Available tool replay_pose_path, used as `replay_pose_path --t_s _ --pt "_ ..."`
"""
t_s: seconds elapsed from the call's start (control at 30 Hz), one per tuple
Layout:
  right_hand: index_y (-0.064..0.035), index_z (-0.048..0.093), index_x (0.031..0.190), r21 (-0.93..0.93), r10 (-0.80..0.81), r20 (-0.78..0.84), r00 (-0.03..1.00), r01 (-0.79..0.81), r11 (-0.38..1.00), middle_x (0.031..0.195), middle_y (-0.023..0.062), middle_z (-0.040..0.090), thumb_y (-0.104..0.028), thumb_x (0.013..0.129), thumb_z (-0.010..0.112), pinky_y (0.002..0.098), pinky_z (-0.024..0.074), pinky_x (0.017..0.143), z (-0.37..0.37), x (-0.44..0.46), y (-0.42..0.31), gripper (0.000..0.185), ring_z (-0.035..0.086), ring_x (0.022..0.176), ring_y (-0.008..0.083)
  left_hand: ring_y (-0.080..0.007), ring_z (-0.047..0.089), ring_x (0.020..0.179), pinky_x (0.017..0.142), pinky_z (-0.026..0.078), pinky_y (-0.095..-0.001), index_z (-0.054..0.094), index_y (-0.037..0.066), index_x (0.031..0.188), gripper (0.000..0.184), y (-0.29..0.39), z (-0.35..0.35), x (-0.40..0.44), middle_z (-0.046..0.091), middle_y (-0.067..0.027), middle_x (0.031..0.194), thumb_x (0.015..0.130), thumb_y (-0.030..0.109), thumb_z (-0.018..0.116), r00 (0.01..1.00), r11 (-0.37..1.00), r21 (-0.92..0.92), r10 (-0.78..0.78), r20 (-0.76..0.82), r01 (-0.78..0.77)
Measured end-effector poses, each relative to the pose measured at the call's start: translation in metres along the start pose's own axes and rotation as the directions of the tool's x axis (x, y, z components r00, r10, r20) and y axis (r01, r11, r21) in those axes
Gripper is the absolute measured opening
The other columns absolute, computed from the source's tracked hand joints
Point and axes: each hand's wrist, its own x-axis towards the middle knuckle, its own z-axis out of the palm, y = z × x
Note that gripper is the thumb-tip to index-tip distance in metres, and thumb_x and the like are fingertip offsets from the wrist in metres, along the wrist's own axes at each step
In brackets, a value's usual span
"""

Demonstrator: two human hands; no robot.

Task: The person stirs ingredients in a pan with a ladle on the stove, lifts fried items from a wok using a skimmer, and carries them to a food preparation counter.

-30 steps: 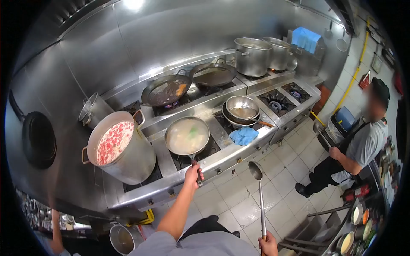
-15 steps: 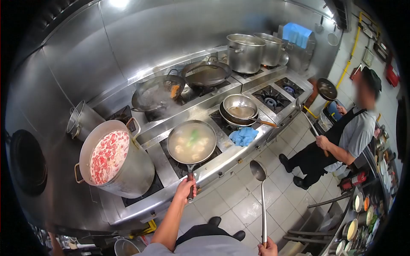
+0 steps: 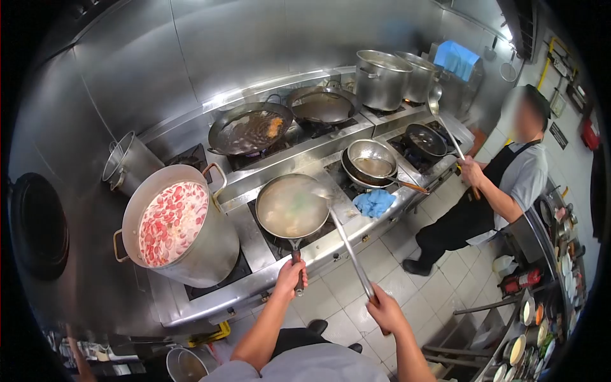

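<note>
My left hand (image 3: 291, 278) is closed around the dark handle of a frying pan (image 3: 280, 207) on the front burner. Cloudy pale liquid fills the pan, with light lumps and something green in it, partly blurred by steam. In my right hand (image 3: 385, 308) I grip the long handle of a ladle (image 3: 350, 248). Its bowl is over the pan's right rim, smeared by motion, so I cannot tell whether it touches the liquid. A large stockpot (image 3: 210, 248) with red and white pieces in pale liquid stands left of the pan.
Two woks (image 3: 251, 130) sit on the back burners, the left one with browned food in liquid. Right of my pan are a strainer on stacked pans (image 3: 371, 159) and a blue cloth (image 3: 374, 202). A co-worker (image 3: 509, 172) stands at right, holding a ladle near another pan (image 3: 425, 140).
My right hand has raised the ladle from low beside me to the pan's right rim. My left hand keeps its grip. The co-worker's pan now rests on the stove, and their ladle is raised.
</note>
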Motion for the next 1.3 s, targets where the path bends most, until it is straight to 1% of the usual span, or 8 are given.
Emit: replay_pose_path --t_s 0.4,0.53,0.67,0.73,0.87,1.13,1.23,1.3 --pt "-0.0057 0.043 0.119 -0.221 -0.191 0.109 0.976 0.211 0.952 0.104 0.0211 0.054 -0.023 0.073 0.06 0.0393 0.0437 0.077 0.05 0.146 0.005 0.053 0.054 0.093 0.0355 -0.0128 0.048 0.045 0.037 0.043 -0.0267 0.043 0.008 0.084 0.012 -0.011 0.028 0.021 0.047 -0.0026 0.064 0.081 0.018 0.05 0.998 0.986 -0.156 0.056 -0.039 -0.061" --pt "-0.0032 0.05 0.111 -0.428 -0.549 0.101 0.83 0.534 0.729 0.105 0.0199 0.054 -0.027 0.071 0.063 0.0389 0.0418 0.082 -0.026 0.187 0.02 0.048 0.051 0.097 0.034 -0.0141 0.05 0.048 0.039 0.043 -0.0263 0.043 0.007 0.093 0.018 -0.017 0.033 0.019 0.05 -0.0057 0.071 0.083 0.02 0.049 0.992 0.983 -0.155 0.088 -0.086 -0.1" --pt "-0.0023 0.055 0.103 -0.759 -0.693 -0.203 0.692 0.336 0.558 0.102 0.0177 0.054 -0.028 0.065 0.068 0.0393 0.0433 0.078 -0.155 0.263 -0.002 0.047 0.053 0.092 0.0316 -0.0157 0.051 0.049 0.04 0.043 -0.0278 0.042 0.006 0.101 0.024 -0.023 0.041 0.001 0.054 -0.0089 0.077 0.086 0.024 0.047 0.982 0.976 -0.178 0.1 -0.16 -0.128" --pt "-0.0045 0.056 0.103 -0.876 -0.36 -0.171 0.917 0.025 0.481 0.109 0.0168 0.053 -0.045 0.064 0.065 0.0368 0.0433 0.08 -0.191 0.288 -0.003 0.057 0.052 0.099 0.0305 -0.0171 0.052 0.049 0.043 0.044 -0.0297 0.043 0.006 0.1 0.026 -0.026 0.045 -0.009 0.055 -0.0091 0.079 0.089 0.029 0.041 0.971 0.973 -0.179 0.106 -0.216 -0.146" --pt "0.0 0.06 0.072 -0.531 0.439 0.314 0.842 -0.227 0.816 0.069 0.0142 0.062 -0.037 0.073 0.063 0.0323 0.0473 0.048 -0.225 0.35 0.052 0.037 0.06 0.055 0.0216 -0.0182 0.053 0.053 0.046 0.045 -0.0307 0.043 0.006 0.104 0.032 -0.04 0.05 -0.03 0.056 -0.0086 0.081 0.091 0.033 0.032 0.952 0.932 -0.293 0.131 -0.276 -0.213" --pt "-0.0014 0.05 0.082 0.189 -0.028 0.08 0.996 0.013 0.982 0.054 0.0005 0.044 -0.008 0.073 0.059 0.0231 0.0312 0.035 -0.195 0.286 0.089 0.014 0.041 0.041 0.0088 -0.0178 0.054 0.063 0.057 0.047 -0.0306 0.047 0.009 0.106 0.035 -0.15 0.02 -0.053 0.056 -0.007 0.083 0.089 0.038 0.036 0.905 0.929 -0.325 0.024 -0.424 -0.176" --pt "0.0003 0.049 0.1 0.29 -0.182 0.133 0.974 0.138 0.947 0.059 -0.0003 0.045 -0.004 0.075 0.055 0.0224 0.0338 0.037 -0.186 0.268 0.052 0.026 0.04 0.042 0.0082 -0.0209 0.056 0.076 0.068 0.047 -0.0334 0.05 0.007 0.107 0.042 -0.203 0.009 -0.072 0.057 -0.0098 0.094 0.086 0.042 0.041 0.865 0.995 -0.034 -0.095 -0.493 0.09" --pt "-0.0002 0.043 0.115 0.398 -0.355 0.153 0.922 0.271 0.877 0.063 0.0001 0.047 -0.002 0.076 0.053 0.0215 0.0336 0.037 -0.179 0.282 0.018 0.041 0.041 0.045 0.0075 -0.0224 0.055 0.092 0.081 0.043 -0.0324 0.05 0.006 0.112 0.048 -0.244 -0.009 -0.08 0.055 -0.0111 0.108 0.083 0.043 0.047 0.96 0.728 0.669 0.052 -0.275 0.152"
